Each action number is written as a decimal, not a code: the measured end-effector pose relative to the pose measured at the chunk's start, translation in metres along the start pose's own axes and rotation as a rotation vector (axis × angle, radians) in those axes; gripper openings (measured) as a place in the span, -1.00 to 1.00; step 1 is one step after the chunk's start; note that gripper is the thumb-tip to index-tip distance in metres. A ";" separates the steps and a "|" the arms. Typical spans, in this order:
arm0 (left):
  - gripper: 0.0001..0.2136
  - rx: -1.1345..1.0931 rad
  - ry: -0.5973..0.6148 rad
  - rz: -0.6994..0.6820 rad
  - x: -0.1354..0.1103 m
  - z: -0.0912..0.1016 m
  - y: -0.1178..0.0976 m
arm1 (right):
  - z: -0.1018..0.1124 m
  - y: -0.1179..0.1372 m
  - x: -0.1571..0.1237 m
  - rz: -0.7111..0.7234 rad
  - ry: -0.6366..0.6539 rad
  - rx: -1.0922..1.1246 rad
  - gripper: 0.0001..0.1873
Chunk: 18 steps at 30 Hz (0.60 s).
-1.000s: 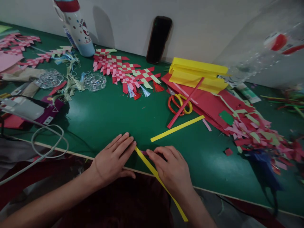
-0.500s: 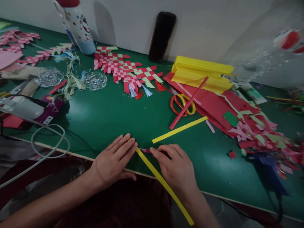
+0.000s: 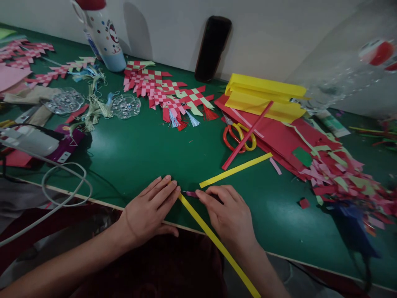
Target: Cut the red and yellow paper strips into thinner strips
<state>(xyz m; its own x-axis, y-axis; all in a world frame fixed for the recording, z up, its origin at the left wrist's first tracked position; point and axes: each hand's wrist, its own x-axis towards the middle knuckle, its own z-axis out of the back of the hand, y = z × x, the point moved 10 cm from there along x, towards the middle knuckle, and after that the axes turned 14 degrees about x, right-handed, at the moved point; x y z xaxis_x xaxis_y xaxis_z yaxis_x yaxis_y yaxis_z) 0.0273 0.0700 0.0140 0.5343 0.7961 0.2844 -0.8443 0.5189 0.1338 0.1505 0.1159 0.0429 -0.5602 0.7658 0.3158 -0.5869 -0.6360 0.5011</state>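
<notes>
Along the back of the green table point(image 3: 133, 145) we see a dotted white bottle point(image 3: 107, 39) with a red top and blue base, and a dark phone point(image 3: 212, 49) leaning upright against the pale wall point(image 3: 173, 37). Between them we find overlapping checkered paper weavings point(image 3: 161, 87). To the left we notice one clear dish of beads point(image 3: 126, 106), a second bead dish point(image 3: 64, 101), and pale green tassels point(image 3: 93, 106) lying between the two. A looped pale cable point(image 3: 31, 227) overhangs the front edge, near a purple box point(image 3: 70, 140). On our right, scissors point(image 3: 254, 142) lie partly beneath a red strip point(image 3: 231, 158), beside heaped paper scraps point(image 3: 344, 176).
</notes>
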 end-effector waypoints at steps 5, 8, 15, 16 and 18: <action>-0.17 0.014 0.007 -0.021 0.000 0.000 -0.002 | 0.000 0.000 -0.005 -0.019 0.009 0.006 -0.74; -0.19 0.004 0.008 -0.064 -0.001 0.002 -0.006 | 0.000 0.003 -0.011 -0.028 0.009 0.003 -0.74; -0.22 0.013 0.058 -0.076 -0.007 0.001 -0.005 | 0.003 0.009 -0.021 -0.017 -0.035 -0.023 -0.73; -0.22 0.017 0.066 -0.081 -0.009 0.000 -0.006 | 0.003 0.009 -0.021 -0.017 -0.032 -0.024 -0.72; -0.20 0.025 0.081 -0.098 -0.011 -0.001 -0.007 | 0.002 0.010 -0.021 -0.018 -0.027 -0.022 -0.72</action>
<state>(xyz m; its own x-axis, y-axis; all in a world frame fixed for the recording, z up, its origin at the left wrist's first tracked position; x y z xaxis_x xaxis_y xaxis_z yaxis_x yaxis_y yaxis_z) 0.0272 0.0581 0.0090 0.6149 0.7649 0.1917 -0.7881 0.5882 0.1812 0.1573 0.0936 0.0429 -0.5336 0.7793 0.3287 -0.6094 -0.6237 0.4894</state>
